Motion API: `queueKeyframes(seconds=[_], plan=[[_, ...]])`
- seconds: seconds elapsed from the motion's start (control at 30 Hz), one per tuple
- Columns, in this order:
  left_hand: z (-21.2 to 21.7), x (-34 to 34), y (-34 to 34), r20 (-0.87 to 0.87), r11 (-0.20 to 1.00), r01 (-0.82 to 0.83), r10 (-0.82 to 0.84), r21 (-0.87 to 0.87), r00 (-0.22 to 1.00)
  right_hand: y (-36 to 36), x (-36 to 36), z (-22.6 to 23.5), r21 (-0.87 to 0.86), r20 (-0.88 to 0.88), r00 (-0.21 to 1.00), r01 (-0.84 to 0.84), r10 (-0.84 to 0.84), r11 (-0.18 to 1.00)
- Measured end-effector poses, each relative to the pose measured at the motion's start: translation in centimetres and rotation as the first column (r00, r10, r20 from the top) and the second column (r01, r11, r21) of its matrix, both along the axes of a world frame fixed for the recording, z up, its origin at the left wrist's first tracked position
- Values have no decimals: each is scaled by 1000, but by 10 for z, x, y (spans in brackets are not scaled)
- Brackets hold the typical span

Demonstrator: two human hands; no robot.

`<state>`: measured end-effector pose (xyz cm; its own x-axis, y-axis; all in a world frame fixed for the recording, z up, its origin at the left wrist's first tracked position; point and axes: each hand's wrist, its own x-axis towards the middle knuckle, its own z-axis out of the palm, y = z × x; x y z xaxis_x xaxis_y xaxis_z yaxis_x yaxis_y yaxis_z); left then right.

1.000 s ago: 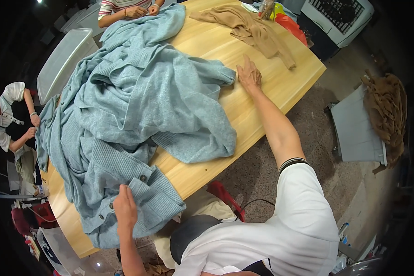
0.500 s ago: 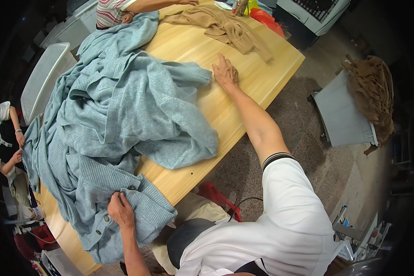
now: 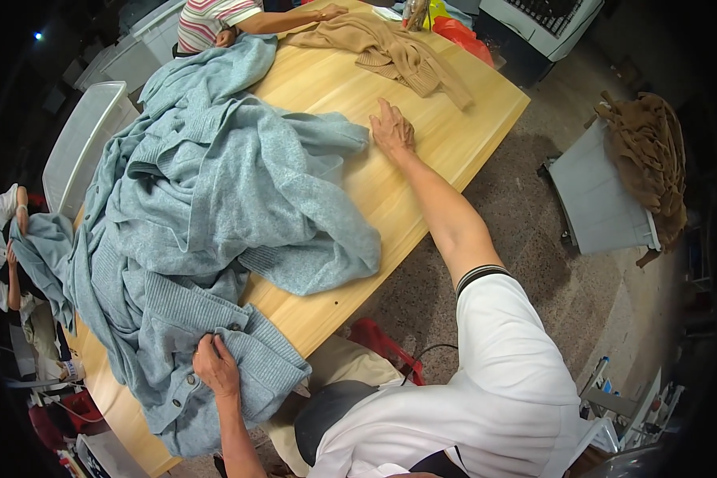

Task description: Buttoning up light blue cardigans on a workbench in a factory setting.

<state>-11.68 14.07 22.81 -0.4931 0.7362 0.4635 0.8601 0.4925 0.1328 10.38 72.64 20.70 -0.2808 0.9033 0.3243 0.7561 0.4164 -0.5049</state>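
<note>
My left hand [image 3: 217, 366] pinches the buttoned front of a light blue knit cardigan [image 3: 264, 370] near the table's front edge. Its fingertips are closed on the fabric, and several dark buttons show beside them. Ribbed edging lies just above and to the right of the hand. My right hand [image 3: 392, 127] rests on the bare wood farther off, fingers stretched out, holding nothing. Close to it, the sleeve-like end of a heap of light blue knitwear [image 3: 239, 171] reaches across the table. How many garments make up that heap, I cannot tell.
The wooden table [image 3: 454, 139] carries a tan knit garment [image 3: 398, 52] at its far side. A person in a striped top [image 3: 203, 28] works there. Another person [image 3: 0, 239] stands at the left. A grey wheeled bin [image 3: 601, 187] of brown knitwear [image 3: 649, 151] stands right.
The person at the left has lifted a piece of light blue knitwear higher. The far person's arm has shifted slightly right. My hands keep their places.
</note>
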Motion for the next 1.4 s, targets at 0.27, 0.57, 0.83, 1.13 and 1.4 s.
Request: queueKeyframes(seconds=[0.27, 0.57, 0.83, 1.13, 1.4], plan=[[-2, 0, -1, -10, 1000, -6, 6, 3, 1000, -1, 0, 3, -9, -8, 1000, 2, -2, 1000], [2, 2, 3, -22, 999, -12, 12, 30, 1000, 6, 2, -4, 25, -4, 1000, 1, 0, 1000], [4, 4, 4, -4, 1000, -10, 10, 29, 1000, 4, 2, -5, 66, -29, 999, -16, 18, 998], [6, 6, 5, 20, 999, -16, 15, 48, 1000, 4, 1, -4, 59, 40, 999, -18, 16, 998], [10, 5, 8, 18, 997, 4, -5, 74, 1000, 7, 2, 1, 102, 58, 998, -37, 31, 994]])
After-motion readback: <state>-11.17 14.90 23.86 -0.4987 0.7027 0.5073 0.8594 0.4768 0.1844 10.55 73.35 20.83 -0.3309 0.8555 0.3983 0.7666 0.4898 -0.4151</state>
